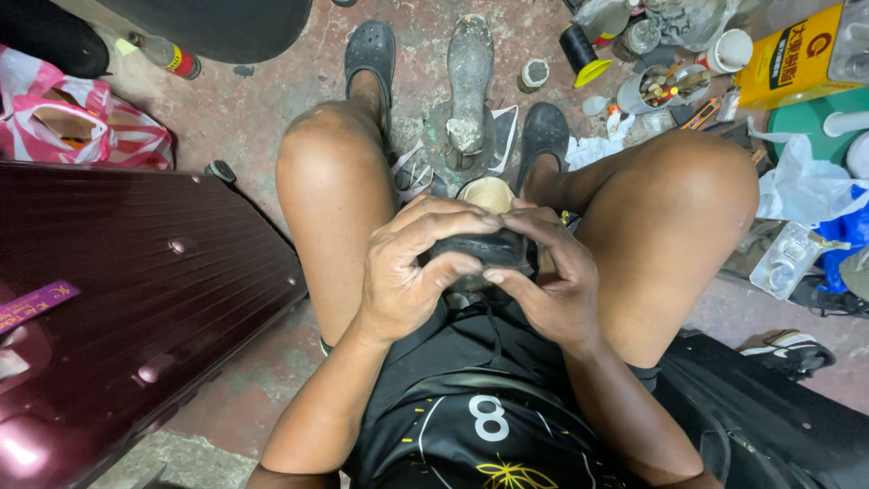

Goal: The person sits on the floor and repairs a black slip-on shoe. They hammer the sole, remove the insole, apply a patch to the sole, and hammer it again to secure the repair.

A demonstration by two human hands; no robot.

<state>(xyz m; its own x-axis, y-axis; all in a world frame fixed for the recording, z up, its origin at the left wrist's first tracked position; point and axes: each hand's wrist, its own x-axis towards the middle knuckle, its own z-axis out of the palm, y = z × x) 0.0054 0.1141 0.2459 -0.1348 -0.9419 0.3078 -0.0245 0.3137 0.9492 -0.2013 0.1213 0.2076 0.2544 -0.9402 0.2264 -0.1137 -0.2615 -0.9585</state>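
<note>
head view: both hands (484, 272) clasp a dark shoe (489, 246) between knees.

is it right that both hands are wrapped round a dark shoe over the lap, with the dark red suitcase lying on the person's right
Not quite. In the head view both the left hand and the right hand do grip the dark shoe over the lap, but the dark red suitcase lies on the person's left, not their right.

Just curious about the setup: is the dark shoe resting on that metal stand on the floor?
No, both hands, left hand and right hand, hold the dark shoe above the lap, apart from the metal stand.
</note>
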